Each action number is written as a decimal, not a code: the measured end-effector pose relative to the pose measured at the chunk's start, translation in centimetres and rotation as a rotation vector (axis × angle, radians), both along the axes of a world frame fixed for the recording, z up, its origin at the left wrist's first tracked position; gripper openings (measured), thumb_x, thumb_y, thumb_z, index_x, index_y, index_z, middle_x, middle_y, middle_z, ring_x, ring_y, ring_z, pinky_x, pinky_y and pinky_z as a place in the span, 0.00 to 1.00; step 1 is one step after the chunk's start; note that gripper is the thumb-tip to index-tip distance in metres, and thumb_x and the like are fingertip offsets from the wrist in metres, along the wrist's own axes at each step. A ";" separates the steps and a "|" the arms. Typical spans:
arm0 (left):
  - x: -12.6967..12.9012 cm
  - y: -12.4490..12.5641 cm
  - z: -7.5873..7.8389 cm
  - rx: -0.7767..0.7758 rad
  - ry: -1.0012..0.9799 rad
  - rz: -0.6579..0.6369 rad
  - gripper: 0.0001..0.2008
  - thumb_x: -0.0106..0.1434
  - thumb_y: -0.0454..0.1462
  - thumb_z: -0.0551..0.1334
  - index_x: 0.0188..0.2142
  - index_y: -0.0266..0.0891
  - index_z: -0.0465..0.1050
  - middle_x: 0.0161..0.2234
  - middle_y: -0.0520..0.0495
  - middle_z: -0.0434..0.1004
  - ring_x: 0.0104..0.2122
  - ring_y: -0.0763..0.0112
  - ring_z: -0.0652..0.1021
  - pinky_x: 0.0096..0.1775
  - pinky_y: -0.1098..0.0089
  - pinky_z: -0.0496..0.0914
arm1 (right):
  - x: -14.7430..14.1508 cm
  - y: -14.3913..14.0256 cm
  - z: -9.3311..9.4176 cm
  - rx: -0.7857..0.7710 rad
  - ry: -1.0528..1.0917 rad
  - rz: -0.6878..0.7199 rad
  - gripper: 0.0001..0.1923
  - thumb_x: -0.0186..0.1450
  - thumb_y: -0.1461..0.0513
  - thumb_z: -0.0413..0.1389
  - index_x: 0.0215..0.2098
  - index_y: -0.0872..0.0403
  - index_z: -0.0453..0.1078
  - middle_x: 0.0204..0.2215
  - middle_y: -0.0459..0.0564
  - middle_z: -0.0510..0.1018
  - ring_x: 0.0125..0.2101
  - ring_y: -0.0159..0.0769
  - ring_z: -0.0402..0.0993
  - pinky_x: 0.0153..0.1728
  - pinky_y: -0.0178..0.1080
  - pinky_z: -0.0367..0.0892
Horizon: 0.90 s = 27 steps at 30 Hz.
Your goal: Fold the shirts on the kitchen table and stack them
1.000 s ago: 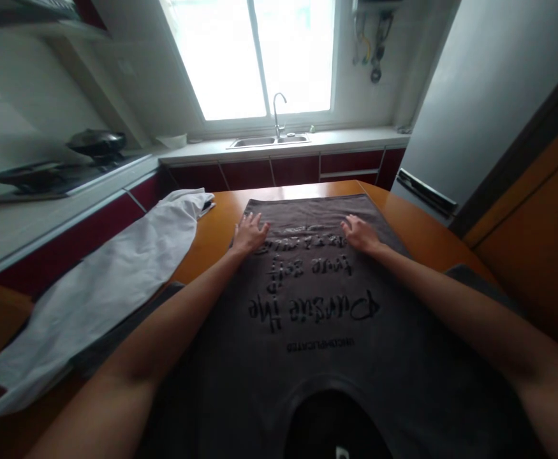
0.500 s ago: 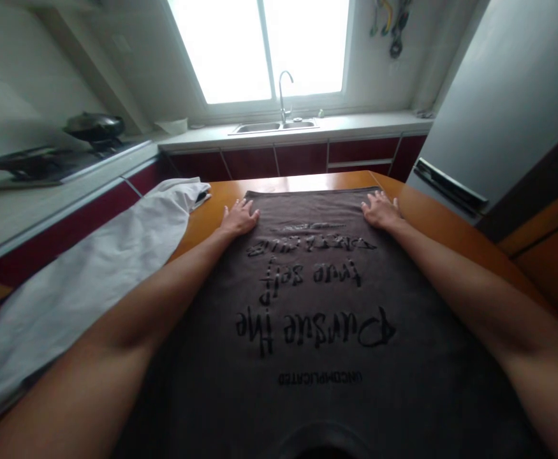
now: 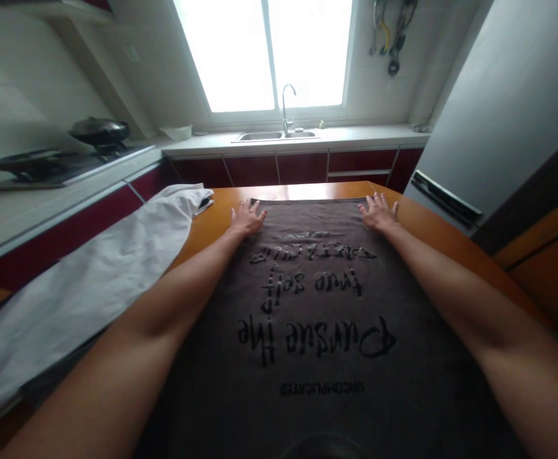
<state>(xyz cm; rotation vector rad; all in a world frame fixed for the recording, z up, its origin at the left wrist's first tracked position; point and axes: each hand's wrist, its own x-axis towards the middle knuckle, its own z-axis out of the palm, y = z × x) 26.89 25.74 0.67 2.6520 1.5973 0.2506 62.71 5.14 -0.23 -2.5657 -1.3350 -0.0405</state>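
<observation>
Head view, on my remote feed: the dark grey T-shirt (image 3: 317, 299) lies flat on the wooden counter (image 3: 206, 224), its long axis running toward the window (image 3: 269, 57); hem far, collar near, print upside down to me; left hand (image 3: 249, 218) and right hand (image 3: 379, 212) rest palm-down at the far corners, each grip spread; leftward lies a white garment (image 3: 116, 255); beyond, the sink (image 3: 259, 136).

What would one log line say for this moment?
left hand: open, on gray shirt, far left corner | right hand: open, far right corner | shirt: spread on table | white cloth: left of shirt
</observation>
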 end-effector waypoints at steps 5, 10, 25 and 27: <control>0.1 -9.9 1.2 -0.013 0.023 -0.309 0.34 0.72 0.54 0.46 0.72 0.44 0.49 0.73 0.43 0.42 0.72 0.50 0.45 0.67 0.43 0.44 | -8.0 -3.4 0.3 0.023 0.018 0.237 0.34 0.73 0.49 0.41 0.72 0.55 0.50 0.73 0.58 0.44 0.72 0.49 0.37 0.67 0.64 0.37; -2.7 -21.2 -0.3 -0.206 -0.004 -0.480 0.34 0.72 0.55 0.47 0.73 0.52 0.43 0.73 0.48 0.40 0.72 0.54 0.45 0.67 0.44 0.45 | -15.8 -10.0 -0.1 0.030 0.082 0.396 0.33 0.73 0.49 0.42 0.72 0.53 0.51 0.73 0.58 0.46 0.71 0.50 0.40 0.66 0.63 0.43; -8.6 -29.9 1.3 -0.058 -0.030 -0.517 0.32 0.71 0.57 0.48 0.71 0.55 0.50 0.73 0.47 0.44 0.72 0.54 0.45 0.67 0.44 0.46 | -25.0 -20.0 2.0 0.047 0.093 0.430 0.32 0.73 0.53 0.43 0.72 0.55 0.51 0.73 0.57 0.46 0.72 0.47 0.38 0.67 0.61 0.41; -9.7 -31.2 0.1 -0.096 0.007 -0.513 0.32 0.71 0.57 0.47 0.71 0.54 0.51 0.73 0.46 0.44 0.72 0.53 0.46 0.67 0.43 0.46 | -26.3 -21.0 1.1 0.029 0.104 0.439 0.32 0.73 0.53 0.43 0.72 0.56 0.52 0.72 0.58 0.47 0.72 0.47 0.39 0.67 0.60 0.41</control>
